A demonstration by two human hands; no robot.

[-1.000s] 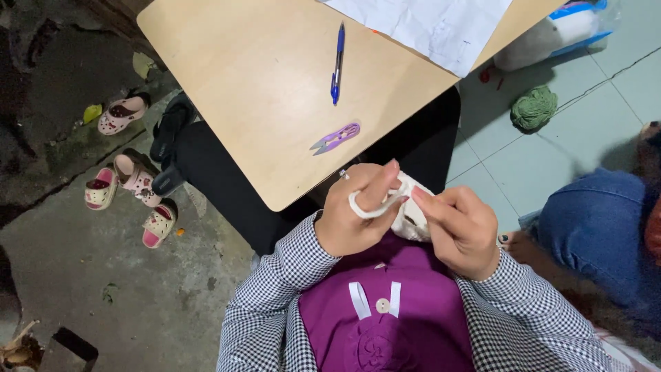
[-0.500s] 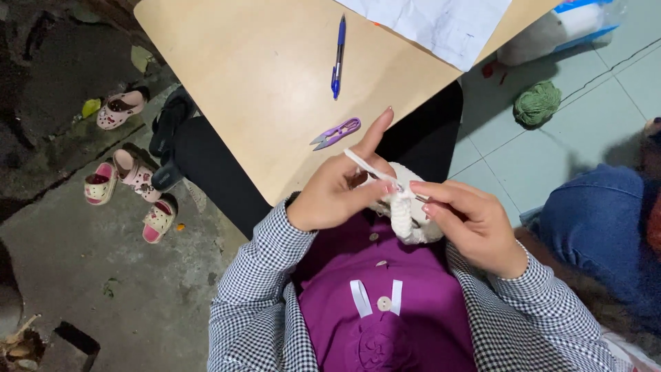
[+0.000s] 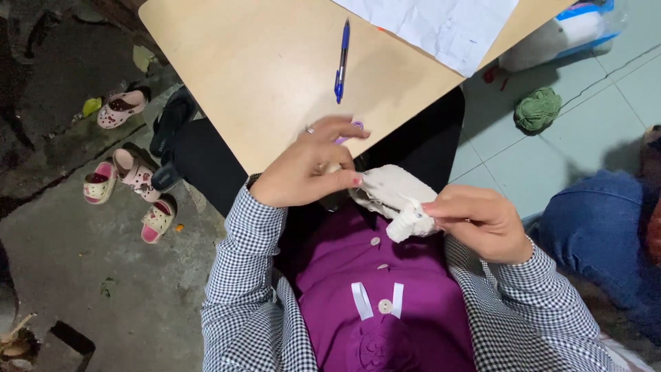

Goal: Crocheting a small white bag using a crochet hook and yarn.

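Pinched between both hands, a small white knitted piece (image 3: pixel 396 200) hangs over the lap, just off the table's near corner. Its upper end is nipped between thumb and forefinger of the left hand (image 3: pixel 303 169), and the right hand (image 3: pixel 478 220) is closed round its lower end. A purple thread snip (image 3: pixel 354 127) lies under the left fingers on the pale wooden tabletop (image 3: pixel 261 62), with a blue ballpoint pen (image 3: pixel 341 60) and a creased white paper sheet (image 3: pixel 441 24) further up. A clear plastic bag with blue trim (image 3: pixel 571 31) and a green yarn ball (image 3: pixel 537 110) rest on pale floor tiles (image 3: pixel 613 89). Small pink sandals (image 3: pixel 131 176) sit on grey concrete (image 3: pixel 82 275).
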